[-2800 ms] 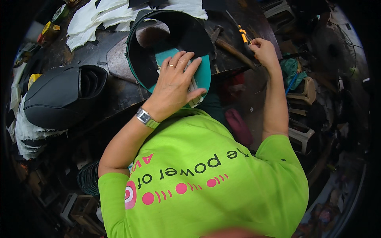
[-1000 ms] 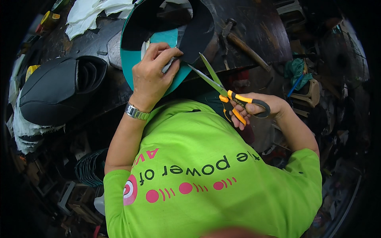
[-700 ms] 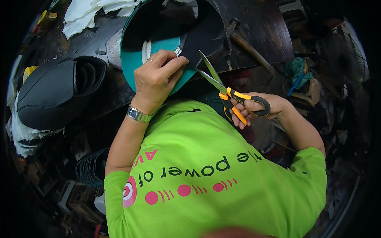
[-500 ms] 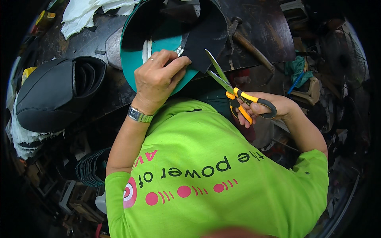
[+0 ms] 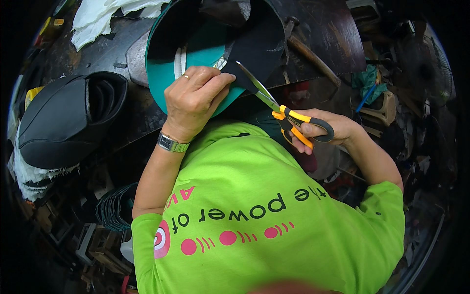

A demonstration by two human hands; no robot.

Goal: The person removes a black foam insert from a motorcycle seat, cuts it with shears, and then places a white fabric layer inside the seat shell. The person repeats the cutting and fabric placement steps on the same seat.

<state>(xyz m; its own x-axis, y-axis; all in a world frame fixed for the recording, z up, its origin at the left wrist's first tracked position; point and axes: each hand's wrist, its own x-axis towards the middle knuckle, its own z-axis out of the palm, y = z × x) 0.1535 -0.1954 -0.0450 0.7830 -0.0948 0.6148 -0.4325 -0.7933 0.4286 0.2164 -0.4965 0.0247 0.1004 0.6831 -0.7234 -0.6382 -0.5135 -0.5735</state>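
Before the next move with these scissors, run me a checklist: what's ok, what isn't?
1. Scissors gripped: ok, right hand holds them by the handles.
2. Teal-and-black piece held: ok, left hand grips it near its lower edge.
3. Black material between the blades: ok, the upper blade lies over it.
4. Left fingertips well clear: not ok, they sit close beside the upper blade.
5. Other blade's tip clear: cannot tell, the material hides it.
6. Hammer out of the way: ok, apart from the scissors.

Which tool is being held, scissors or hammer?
The scissors, in the right hand; the hammer lies unheld on the table.
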